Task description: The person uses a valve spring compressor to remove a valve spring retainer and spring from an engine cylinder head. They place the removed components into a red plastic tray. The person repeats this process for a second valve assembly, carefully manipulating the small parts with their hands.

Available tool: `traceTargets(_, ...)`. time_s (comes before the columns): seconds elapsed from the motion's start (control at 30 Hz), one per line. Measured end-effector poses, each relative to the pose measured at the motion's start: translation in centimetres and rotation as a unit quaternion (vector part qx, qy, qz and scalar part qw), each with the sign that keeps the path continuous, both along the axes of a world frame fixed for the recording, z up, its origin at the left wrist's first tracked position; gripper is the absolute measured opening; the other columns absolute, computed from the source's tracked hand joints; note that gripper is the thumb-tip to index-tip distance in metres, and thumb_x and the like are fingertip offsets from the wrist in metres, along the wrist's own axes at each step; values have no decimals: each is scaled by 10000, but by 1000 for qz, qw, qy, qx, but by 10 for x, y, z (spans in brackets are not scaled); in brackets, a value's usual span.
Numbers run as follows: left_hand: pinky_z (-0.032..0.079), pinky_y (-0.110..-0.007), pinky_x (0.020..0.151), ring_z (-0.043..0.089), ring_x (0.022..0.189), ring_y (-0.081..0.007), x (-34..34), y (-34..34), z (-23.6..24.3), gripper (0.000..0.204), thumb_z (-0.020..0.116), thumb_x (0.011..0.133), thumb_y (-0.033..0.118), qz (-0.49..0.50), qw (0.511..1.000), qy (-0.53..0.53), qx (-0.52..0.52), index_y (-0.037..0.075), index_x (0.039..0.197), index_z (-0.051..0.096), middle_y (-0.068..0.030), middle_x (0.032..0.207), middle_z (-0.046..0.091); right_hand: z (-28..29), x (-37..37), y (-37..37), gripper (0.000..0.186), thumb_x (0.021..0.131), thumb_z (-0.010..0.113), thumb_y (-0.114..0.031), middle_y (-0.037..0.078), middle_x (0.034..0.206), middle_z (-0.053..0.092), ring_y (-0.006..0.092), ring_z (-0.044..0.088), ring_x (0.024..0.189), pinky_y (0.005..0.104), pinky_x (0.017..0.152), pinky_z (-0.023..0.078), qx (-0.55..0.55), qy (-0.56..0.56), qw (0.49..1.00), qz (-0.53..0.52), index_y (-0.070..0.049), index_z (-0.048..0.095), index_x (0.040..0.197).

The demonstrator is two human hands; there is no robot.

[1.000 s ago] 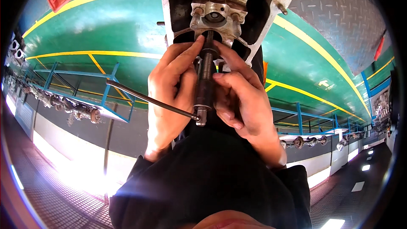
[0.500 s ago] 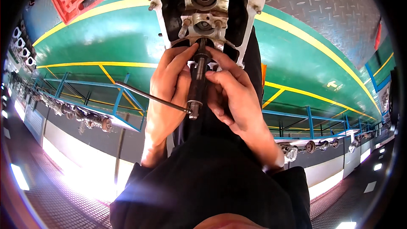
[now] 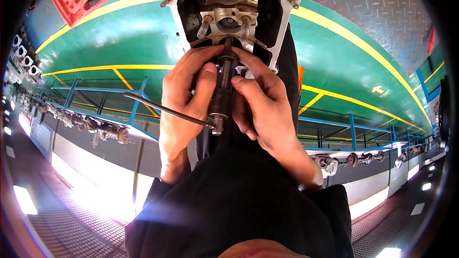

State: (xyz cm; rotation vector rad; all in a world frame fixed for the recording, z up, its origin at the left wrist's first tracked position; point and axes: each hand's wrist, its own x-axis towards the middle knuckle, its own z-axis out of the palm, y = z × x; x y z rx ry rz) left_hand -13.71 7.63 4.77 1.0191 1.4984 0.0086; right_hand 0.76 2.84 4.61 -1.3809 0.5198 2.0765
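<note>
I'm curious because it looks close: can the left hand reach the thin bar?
Probably yes: the thin bar crosses in front of the left hand, uncovered, though that hand seems busy at the black tool.

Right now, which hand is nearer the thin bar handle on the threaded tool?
Left. The thin bar handle passes across the left hand in this view; contact is unclear. The right hand is beyond the threaded tool, on its right side.

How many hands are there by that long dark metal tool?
2: the left hand is left of the tool, and the right hand is right of it.
</note>
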Motion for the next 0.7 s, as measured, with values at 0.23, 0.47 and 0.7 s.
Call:
traceTargets(0.23,430,-197,662,546,755,-52,8,-6,7,287,492,1010,115,118,991,12,-69,-10,1225,635,-29,922,652,7,-16,-1,420,985,480,-88,26,528,515,97,438,350,242,311,311,-10,-75,997,-15,-13,461,1397)
traceTargets(0.47,437,-205,717,547,800,-75,2,-18,-3,292,504,1014,142,114,993,-21,-10,-13,1217,647,-38,937,664,8,-9,13,458,942,508,-140,28,482,489,120,388,304,252,286,242,-48,-78,995,36,-22,510,1385)
traceTargets(0.7,498,-370,815,648,928,-355,8,1,2,309,517,988,154,80,996,9,-42,-72,1161,636,-212,1042,649,0,13,27,524,974,496,-185,47,508,488,112,403,346,243,300,246,-29,16,997,72,41,410,1439)
